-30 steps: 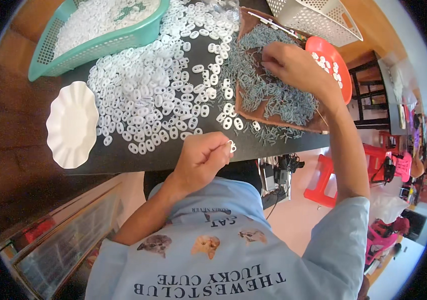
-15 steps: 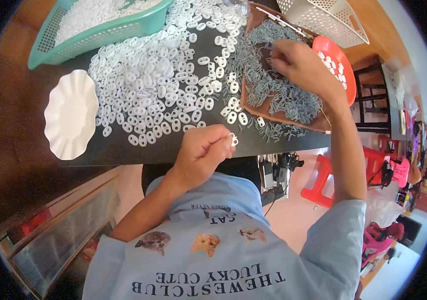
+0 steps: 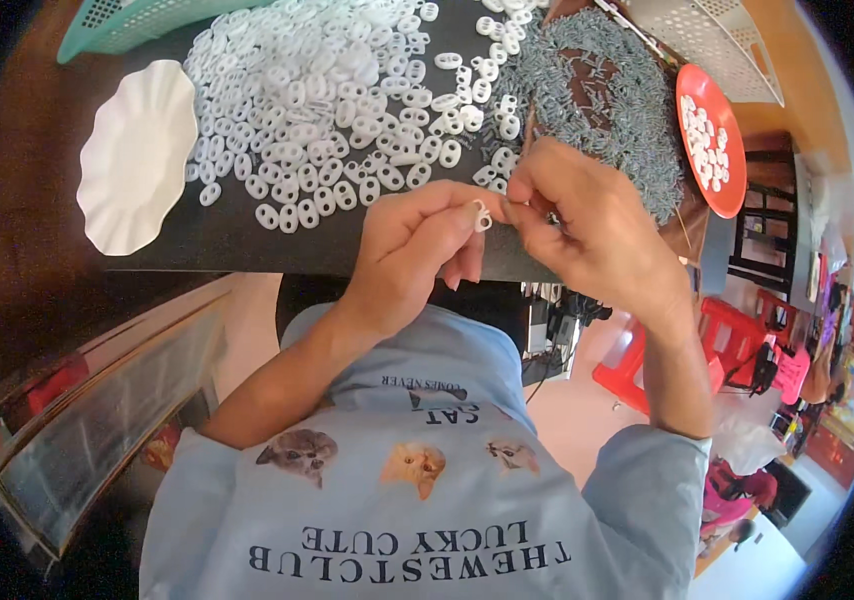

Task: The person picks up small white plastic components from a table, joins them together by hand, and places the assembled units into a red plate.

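- Two bare hands are working together just above the near edge of the table [image 3: 247, 248].
- Left hand [image 3: 412, 245]: thumb and forefinger are pinching one white piece [image 3: 483, 216]; its holes are showing at the fingertips. Other fingers are curling below.
- Right hand [image 3: 597, 225]: thumb and forefinger are closing together just beside that piece. Something small and grey is showing among the curled fingers; cannot tell what it is, or whether the fingertips are gripping anything.
- Heap of white two-holed pieces [image 3: 297, 80]: spreading over the middle and left of the table, thinning to single pieces toward the near edge.
- Grey screws [image 3: 637, 140]: lying in a dense pile on a brown mat [image 3: 592, 92] toward the right edge, just beyond the right hand.
- Red plate [image 3: 731, 130]: sitting at the right edge, beside the screws, carrying some white pieces.
- White dish [image 3: 137, 160]: lying at the near left corner, wavy-rimmed.
- Green basket [image 3: 137, 25]: standing along the left edge, beyond the dish, partly out of view.
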The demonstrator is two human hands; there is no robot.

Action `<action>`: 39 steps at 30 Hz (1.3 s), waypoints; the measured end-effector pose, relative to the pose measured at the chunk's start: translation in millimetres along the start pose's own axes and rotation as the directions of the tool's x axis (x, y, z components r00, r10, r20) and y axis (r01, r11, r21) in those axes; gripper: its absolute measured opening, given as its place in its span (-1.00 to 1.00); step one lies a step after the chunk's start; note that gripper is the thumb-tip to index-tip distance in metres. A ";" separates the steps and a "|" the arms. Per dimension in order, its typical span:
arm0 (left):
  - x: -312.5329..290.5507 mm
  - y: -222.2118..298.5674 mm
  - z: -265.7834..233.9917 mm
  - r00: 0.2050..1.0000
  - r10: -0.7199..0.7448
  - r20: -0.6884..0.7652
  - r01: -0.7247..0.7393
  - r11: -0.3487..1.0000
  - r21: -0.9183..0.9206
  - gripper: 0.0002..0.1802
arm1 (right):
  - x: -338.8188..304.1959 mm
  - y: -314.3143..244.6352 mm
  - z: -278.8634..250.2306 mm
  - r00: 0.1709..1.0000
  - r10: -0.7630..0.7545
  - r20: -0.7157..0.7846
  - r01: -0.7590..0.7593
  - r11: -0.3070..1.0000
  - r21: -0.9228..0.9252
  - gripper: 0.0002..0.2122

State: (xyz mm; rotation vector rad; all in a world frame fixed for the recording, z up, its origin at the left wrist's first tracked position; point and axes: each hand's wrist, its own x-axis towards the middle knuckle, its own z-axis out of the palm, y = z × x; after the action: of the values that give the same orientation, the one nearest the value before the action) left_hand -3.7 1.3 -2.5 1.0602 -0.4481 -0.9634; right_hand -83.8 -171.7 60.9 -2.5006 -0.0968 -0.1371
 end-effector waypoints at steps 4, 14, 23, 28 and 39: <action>-0.5 1.4 1.8 1.000 0.016 -0.024 -0.016 1.000 0.008 -0.73 | -1.9 1.4 4.6 0.998 -0.055 -0.010 0.054 0.997 -0.056 -0.82; 7.7 1.7 3.1 0.996 0.086 0.033 -0.088 0.994 0.063 -0.72 | -12.6 2.9 6.7 0.975 0.150 -0.166 -0.114 0.971 0.209 -0.93; 3.5 0.2 1.3 0.995 0.035 0.093 -0.046 0.992 0.119 -0.73 | -10.1 -4.4 5.8 0.944 0.325 -0.056 -0.253 0.824 0.507 -0.89; 3.5 0.2 0.5 0.988 0.077 0.133 -0.098 0.983 0.158 -0.71 | -8.0 -2.1 9.6 0.964 0.257 -0.061 -0.195 0.848 0.494 -0.90; 2.9 -1.3 -0.3 0.986 0.087 0.142 -0.103 0.989 0.109 -0.68 | -6.6 -3.7 16.8 0.967 0.241 -0.078 -0.171 0.848 0.501 -0.90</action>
State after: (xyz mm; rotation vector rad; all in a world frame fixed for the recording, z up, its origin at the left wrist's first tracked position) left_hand -2.5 -1.1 -4.2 1.0712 -0.6691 -0.9365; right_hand -89.5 -158.9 48.8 -1.9663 0.1783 -0.1718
